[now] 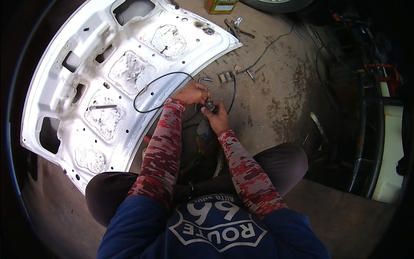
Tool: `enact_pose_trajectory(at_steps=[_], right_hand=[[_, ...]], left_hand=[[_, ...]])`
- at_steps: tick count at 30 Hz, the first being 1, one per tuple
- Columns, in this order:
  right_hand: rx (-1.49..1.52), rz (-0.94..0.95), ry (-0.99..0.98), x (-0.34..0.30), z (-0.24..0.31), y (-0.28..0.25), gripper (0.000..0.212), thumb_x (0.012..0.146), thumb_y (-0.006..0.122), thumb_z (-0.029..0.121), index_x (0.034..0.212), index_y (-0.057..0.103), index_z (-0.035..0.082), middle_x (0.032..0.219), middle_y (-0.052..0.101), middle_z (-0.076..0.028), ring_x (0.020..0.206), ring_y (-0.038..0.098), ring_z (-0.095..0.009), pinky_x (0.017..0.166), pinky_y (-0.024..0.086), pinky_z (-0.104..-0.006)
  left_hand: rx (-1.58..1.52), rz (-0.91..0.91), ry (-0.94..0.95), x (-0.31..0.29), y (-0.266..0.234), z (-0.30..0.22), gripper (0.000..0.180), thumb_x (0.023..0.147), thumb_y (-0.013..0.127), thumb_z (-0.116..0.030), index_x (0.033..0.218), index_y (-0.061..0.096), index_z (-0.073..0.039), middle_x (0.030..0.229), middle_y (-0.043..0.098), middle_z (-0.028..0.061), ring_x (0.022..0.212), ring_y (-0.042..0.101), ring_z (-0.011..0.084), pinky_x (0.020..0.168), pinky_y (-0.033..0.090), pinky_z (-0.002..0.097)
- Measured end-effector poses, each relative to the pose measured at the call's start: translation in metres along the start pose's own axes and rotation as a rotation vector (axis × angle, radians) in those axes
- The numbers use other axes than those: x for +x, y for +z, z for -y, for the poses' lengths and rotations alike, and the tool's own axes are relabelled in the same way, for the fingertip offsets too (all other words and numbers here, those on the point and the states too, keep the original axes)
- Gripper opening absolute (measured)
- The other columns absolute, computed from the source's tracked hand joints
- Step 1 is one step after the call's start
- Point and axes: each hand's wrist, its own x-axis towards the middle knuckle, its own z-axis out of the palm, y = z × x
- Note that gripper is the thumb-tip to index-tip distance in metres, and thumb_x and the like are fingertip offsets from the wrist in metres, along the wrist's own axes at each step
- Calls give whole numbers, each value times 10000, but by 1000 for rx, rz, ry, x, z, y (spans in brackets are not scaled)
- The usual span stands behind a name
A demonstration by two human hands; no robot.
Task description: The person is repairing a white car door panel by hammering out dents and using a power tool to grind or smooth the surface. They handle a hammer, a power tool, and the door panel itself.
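A dark power drill point(206, 134) stands chuck-up between my legs. My right hand point(218, 117) closes round the drill's chuck point(209, 104) from the right side. At the tip of the chuck, my left hand point(192, 92) pinches a thin drill bit point(208, 92), partly covered by the fingers. A black cable point(161, 76) loops from near my left hand over the edge of a white car hood point(142, 113). The hood lies on my left with its inner side up. Just beyond my left hand is a small bent metal tool point(205, 79).
A dark metal rod point(103, 107) rests on the hood. Ahead on the stained floor point(276, 86) are a socket block point(225, 77) with a plugged-in cord, a small metal piece point(250, 76) and pliers-like tools point(237, 29). A tin point(221, 6) and a wheel point(280, 3) are farther off; car parts point(390, 151) stand right.
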Motion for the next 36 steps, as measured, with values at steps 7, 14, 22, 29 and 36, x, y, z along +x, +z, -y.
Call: enact_pose_trajectory(at_steps=[7, 14, 22, 29, 36], right_hand=[[207, 18, -21, 0, -6, 2, 537, 829, 858, 198, 1192, 501, 29, 1051, 661, -113, 953, 634, -186, 857, 516, -343], [-197, 40, 38, -1, 1, 0, 605, 875, 802, 179, 1362, 476, 28, 1112, 657, -132, 998, 639, -217, 889, 510, -351], [31, 79, -17, 2, 2, 3, 502, 848, 851, 186, 1179, 517, 11, 1033, 627, -77, 938, 596, -166, 877, 497, -326], [-238, 3, -35, -3, 7, 1, 540, 860, 848, 192, 1234, 515, -11, 1041, 621, -69, 953, 591, -173, 884, 496, -320], [32, 34, -142, 1, 5, 5, 524, 819, 887, 238, 1145, 563, -13, 1034, 651, -88, 923, 609, -167, 850, 512, -326]], left_hand=[[85, -22, 7, 2, -2, 1, 281, 916, 679, -205, 1083, 774, 0, 998, 760, 84, 828, 711, 146, 789, 591, 272], [69, -62, -9, -6, -3, -2, 279, 907, 687, -222, 1069, 779, -15, 954, 763, 79, 818, 720, 146, 769, 589, 264], [90, -36, -7, -3, 0, -3, 286, 908, 685, -250, 1055, 777, -23, 950, 763, 81, 828, 731, 160, 781, 595, 274], [65, -33, 15, -6, 3, -2, 303, 904, 694, -259, 1056, 762, -6, 948, 757, 80, 820, 727, 159, 774, 597, 276], [82, -69, -16, -8, 2, -4, 311, 908, 684, -260, 1055, 758, 4, 955, 754, 80, 827, 725, 154, 768, 595, 271]])
